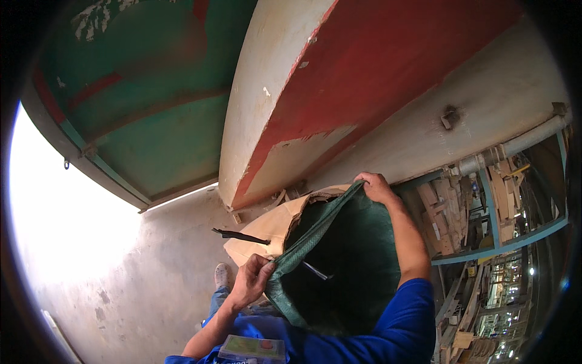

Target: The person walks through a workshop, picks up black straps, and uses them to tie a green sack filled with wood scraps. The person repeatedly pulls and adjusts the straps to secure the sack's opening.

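Two bare hands hold the mouth of a green woven sack, which is directly in front of the person's body, mouth tilted upward; whether its base rests on the floor cannot be told. The left hand pinches the near-left part of the rim between thumb and fingers. The right hand, at the far side, has its fingers closed over the rim. Between them the hem runs nearly straight, and the interior is dark. Brown cardboard with a ragged edge lies along the outer left side of this hem; how the two are joined is not visible. A black strap projects from the cardboard, and a thin dark strip shows within the mouth. The step in hand is judged to be spreading the mouth and setting its rim against the cardboard. Good practice: apply equal pull from both sides, grip the doubled hem rather than the single weave, and work the rim along in short stages. The ragged edge could snag the fabric, so lift the hem clear of it before drawing. The strap should lie free of the fold. Uneven tension would probably let the cardboard buckle or the rim slip off.
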Tool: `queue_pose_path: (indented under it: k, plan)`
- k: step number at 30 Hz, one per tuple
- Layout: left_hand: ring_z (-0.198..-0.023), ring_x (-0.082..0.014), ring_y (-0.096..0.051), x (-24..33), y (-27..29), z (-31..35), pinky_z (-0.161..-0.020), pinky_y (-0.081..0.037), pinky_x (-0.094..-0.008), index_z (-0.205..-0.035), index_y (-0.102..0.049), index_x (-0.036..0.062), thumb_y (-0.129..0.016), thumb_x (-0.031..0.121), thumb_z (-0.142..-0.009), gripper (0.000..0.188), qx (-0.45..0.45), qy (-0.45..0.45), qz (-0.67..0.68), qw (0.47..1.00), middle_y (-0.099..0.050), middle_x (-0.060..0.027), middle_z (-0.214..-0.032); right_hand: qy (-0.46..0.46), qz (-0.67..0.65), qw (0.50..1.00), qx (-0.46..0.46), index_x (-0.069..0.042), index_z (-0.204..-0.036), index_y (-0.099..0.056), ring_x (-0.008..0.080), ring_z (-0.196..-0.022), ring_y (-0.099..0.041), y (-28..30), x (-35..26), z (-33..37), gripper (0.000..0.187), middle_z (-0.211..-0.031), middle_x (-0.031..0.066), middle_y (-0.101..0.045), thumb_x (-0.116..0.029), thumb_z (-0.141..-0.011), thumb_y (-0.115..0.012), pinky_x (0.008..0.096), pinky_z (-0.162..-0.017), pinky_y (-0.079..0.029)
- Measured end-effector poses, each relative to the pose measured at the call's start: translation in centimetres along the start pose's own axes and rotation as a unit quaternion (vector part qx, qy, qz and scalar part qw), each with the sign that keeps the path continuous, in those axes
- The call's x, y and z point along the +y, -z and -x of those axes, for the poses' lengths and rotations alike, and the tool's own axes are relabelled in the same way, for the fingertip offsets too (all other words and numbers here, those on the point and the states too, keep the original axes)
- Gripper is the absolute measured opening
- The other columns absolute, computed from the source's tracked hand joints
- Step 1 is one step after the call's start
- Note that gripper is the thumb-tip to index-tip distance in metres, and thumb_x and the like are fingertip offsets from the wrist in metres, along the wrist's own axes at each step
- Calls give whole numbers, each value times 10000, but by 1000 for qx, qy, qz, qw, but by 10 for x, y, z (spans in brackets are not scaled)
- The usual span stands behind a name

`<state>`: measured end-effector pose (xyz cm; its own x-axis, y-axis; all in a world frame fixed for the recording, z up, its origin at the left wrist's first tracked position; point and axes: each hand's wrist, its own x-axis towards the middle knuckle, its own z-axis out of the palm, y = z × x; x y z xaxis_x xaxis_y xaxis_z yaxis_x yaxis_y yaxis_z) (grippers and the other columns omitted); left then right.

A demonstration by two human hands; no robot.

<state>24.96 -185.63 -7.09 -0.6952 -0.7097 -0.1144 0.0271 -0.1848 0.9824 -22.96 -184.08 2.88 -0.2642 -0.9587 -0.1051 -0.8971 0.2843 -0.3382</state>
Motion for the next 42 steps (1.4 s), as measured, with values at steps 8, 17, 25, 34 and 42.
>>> queue_pose_path:
  k: [8, 17, 25, 34, 42]
  plan:
    - [-778, -50, -532, -13, 8, -8, -681, -445, -240, -988, -580, 46, -667, 188, -1019, 169, -72, 91, 163, 980, -616, 36, -879, -131, -145, 978, -74, -11, -1049, -739, 136, -849, -673, 10, 1, -33, 224, -915, 40, -732, 20, -828, -717, 291, -793, -545]
    - [-771, -38, -551, -3, 20, -14, -678, -456, -230, -935, -613, 42, -713, 135, -984, 145, -74, 119, 184, 973, -640, 40, -858, -207, -244, 937, -142, 21, -968, -737, 133, -788, -669, 0, 37, -32, 122, -889, 52, -740, -34, -861, -755, 306, -768, -555]
    - [-710, -19, -484, -6, 17, -18, -616, -397, -219, -890, -608, 61, -719, 140, -980, 163, -108, 140, 177, 968, -586, 69, -798, -276, -157, 896, -311, -72, -961, -703, 207, -815, -672, -9, 23, -67, 192, -889, 50, -713, -46, -782, -769, 376, -741, -537]
    - [-720, -13, -470, -22, 14, -15, -634, -396, -211, -859, -596, 80, -734, 175, -976, 204, -63, 96, 212, 970, -575, 91, -797, 112, 32, 963, -242, -30, -970, -687, 362, -994, -666, -5, -64, -41, 326, -966, 159, -705, 91, -704, -543, 451, -841, -521]
    - [-698, 6, -444, -25, 14, -19, -606, -366, -198, -857, -587, 87, -716, 199, -990, 217, -97, 125, 243, 957, -541, 105, -759, 123, -191, 958, -173, -29, -951, -720, 170, -880, -668, -25, -80, -41, 241, -896, 71, -732, 20, -795, -542, 327, -841, -521]
